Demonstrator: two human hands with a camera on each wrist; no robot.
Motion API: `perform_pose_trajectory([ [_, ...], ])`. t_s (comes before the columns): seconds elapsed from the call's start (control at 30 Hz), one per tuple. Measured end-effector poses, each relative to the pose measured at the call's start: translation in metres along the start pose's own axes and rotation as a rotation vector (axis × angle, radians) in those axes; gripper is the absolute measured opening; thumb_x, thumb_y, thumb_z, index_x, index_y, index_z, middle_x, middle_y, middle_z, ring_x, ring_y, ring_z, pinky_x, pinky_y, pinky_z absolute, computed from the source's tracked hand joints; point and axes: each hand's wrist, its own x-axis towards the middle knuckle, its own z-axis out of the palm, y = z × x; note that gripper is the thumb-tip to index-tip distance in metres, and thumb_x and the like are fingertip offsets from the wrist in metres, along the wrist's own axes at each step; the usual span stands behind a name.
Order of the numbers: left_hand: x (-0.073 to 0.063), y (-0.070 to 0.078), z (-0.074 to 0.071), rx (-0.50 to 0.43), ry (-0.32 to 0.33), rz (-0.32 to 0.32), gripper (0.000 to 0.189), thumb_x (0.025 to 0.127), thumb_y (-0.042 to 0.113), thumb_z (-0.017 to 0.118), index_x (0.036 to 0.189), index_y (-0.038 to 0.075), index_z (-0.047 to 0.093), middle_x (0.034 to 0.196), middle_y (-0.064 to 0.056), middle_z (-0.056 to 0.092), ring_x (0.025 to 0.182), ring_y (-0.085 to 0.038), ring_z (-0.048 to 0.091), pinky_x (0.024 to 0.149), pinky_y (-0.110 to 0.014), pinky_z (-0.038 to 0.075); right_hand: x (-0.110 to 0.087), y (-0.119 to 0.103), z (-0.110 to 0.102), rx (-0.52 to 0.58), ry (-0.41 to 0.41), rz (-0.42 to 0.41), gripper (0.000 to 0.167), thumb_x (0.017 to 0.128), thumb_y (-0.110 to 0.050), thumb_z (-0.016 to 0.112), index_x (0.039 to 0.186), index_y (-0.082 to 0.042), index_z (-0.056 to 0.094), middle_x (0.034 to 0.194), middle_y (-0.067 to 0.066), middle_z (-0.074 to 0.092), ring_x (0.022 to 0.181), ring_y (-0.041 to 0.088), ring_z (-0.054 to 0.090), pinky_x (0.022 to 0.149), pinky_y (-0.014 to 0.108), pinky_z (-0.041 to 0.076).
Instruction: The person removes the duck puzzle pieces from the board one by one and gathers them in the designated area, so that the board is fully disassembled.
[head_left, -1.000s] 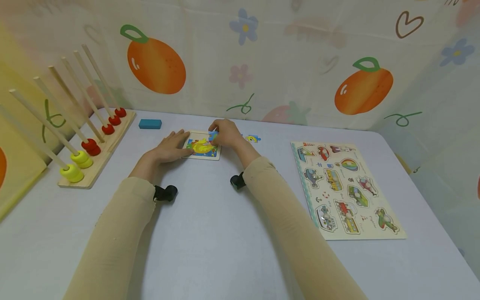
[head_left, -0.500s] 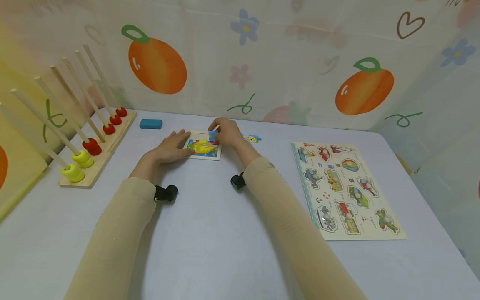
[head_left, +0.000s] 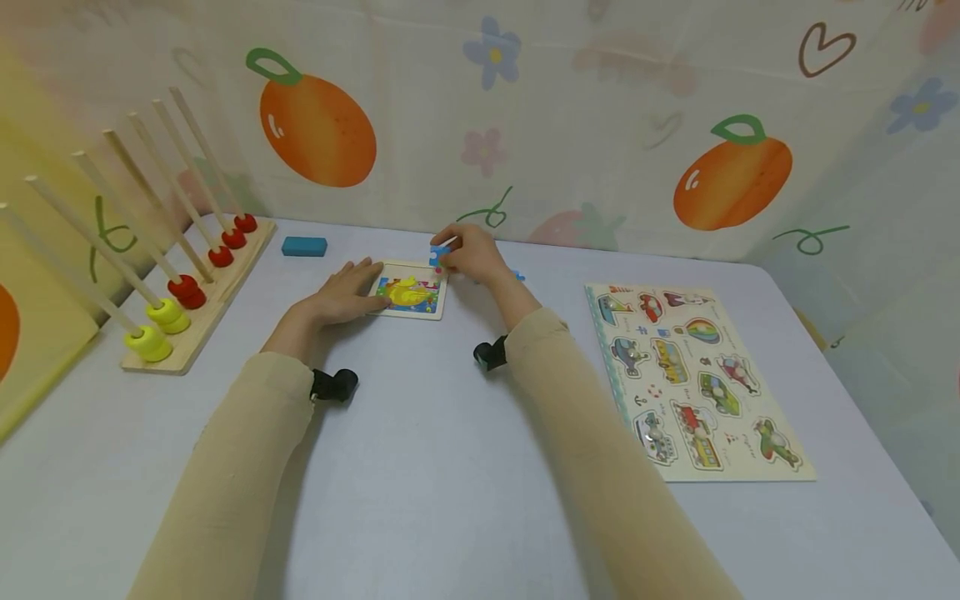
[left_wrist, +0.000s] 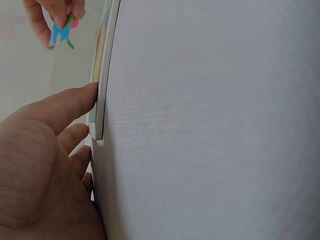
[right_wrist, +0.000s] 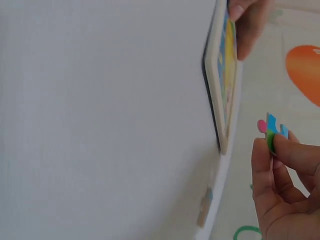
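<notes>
Bench [head_left: 405, 467], far edge: the straight-fingered left hand [head_left: 339, 297] touches a puzzle [head_left: 408, 293]. The right hand [head_left: 476, 253] pinches a piece [head_left: 437, 255].

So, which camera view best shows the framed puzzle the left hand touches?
The head view: it looks down on the framed puzzle, showing its yellow picture, though the left hand covers part of one edge. The right wrist view shows it at a steep slant; the left wrist view, nearly edge-on.
</notes>
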Motion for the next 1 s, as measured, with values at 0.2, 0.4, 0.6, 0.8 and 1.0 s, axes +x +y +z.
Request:
perform_pose_trajectory([
  [0.2, 0.001, -0.001, 0.001, 0.006, 0.009, 0.011, 0.078, 0.098, 0.036, 0.05, 0.158, 0.002, 0.013, 0.166, -0.024, 0.003, 0.153, -0.048, -0.005, 0.124, -0.063, -0.002, -0.004, 0.002, -0.025, 0.062, 0.02, 0.026, 0.029, 0.094, -0.003, 0.063, 0.122, -0.007, 0.065, 0.103, 0.009, 0.058, 0.094, 0.029, 0.07, 0.085, 0.033, 0.061],
  [0.4, 0.003, -0.002, 0.003, -0.008, 0.005, 0.004, 0.078, 0.098, 0.036, 0.05, 0.158, 0.003, 0.013, 0.166, -0.023, 0.002, 0.154, -0.047, -0.006, 0.124, -0.063, -0.003, -0.01, 0.013, -0.051, 0.067, 0.056, 0.041, 0.031, 0.093, -0.001, 0.062, 0.123, -0.005, 0.064, 0.101, 0.007, 0.055, 0.085, 0.018, 0.066, 0.091, 0.034, 0.06],
  [0.6, 0.001, -0.002, 0.003, -0.01, 0.005, 0.0, 0.078, 0.098, 0.036, 0.049, 0.158, 0.003, 0.013, 0.166, -0.024, 0.002, 0.154, -0.047, -0.007, 0.124, -0.063, -0.003, -0.015, 0.028, -0.074, 0.048, 0.082, 0.062, 0.03, 0.093, -0.001, 0.062, 0.123, -0.004, 0.064, 0.104, 0.008, 0.056, 0.086, 0.018, 0.064, 0.092, 0.036, 0.059],
  [0.8, 0.002, -0.002, 0.002, -0.004, 0.01, -0.001, 0.078, 0.098, 0.035, 0.049, 0.158, 0.003, 0.013, 0.166, -0.024, 0.002, 0.154, -0.047, -0.006, 0.124, -0.063, -0.003, -0.021, 0.043, -0.09, -0.022, 0.091, 0.091, 0.03, 0.093, -0.001, 0.061, 0.123, -0.003, 0.064, 0.106, 0.01, 0.058, 0.086, 0.017, 0.063, 0.09, 0.034, 0.06],
  [1.0, 0.003, -0.003, 0.004, -0.009, 0.01, -0.002, 0.078, 0.097, 0.035, 0.05, 0.158, 0.003, 0.013, 0.166, -0.023, 0.002, 0.154, -0.047, -0.006, 0.124, -0.063, -0.003, -0.027, 0.058, -0.101, -0.072, 0.067, 0.098, 0.031, 0.09, 0.005, 0.059, 0.12, 0.003, 0.064, 0.104, 0.013, 0.061, 0.072, 0.011, 0.059, 0.073, 0.022, 0.057],
])
